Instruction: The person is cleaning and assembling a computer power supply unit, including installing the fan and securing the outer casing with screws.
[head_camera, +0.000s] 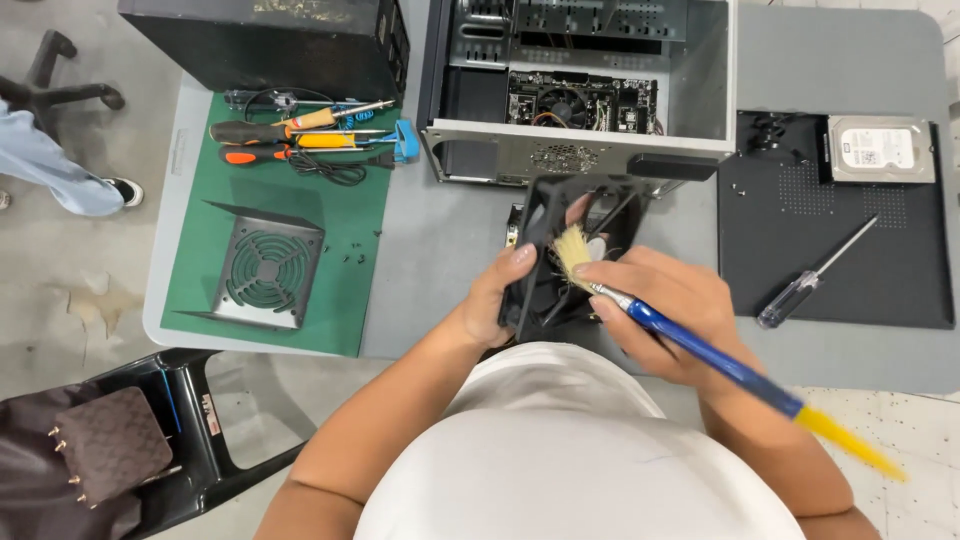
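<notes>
Grey tabletop (450, 250) is carrying everything, concrete floor showing around it. One open computer case (580, 90) is lying at 12 o'clock, one motherboard with a cooler fan showing inside. One black case panel (840, 250) is lying at 3 o'clock, with one hard drive (882, 149) sitting on its upper right and one clear-handled screwdriver (815, 275) lying diagonally across it. One green mat (340, 230) is sitting at 9 o'clock, carrying one grey fan grille bracket (262, 272), a few loose black screws (355, 255) just beside it, and a tool cluster at 11 o'clock: two orange-and-black screwdrivers (250, 143), one soldering iron (335, 117) and one black cable (330, 168). One black side cover (280, 40) is standing behind the mat.

At centre, left hand (495, 295) is gripping one black case fan (575, 255) by its left frame edge, thumb on the front, holding it tilted up over the near tabletop edge. Right hand (665, 310) is closed around one blue-handled paintbrush (690, 345), yellow tip pointing to 4 o'clock, bristles touching the fan's blades near the hub.

One black chair (190, 430) is sitting at 7 o'clock with one brown studded bag (110, 445) on it. Another person's leg (50, 165) is showing at 10 o'clock.
</notes>
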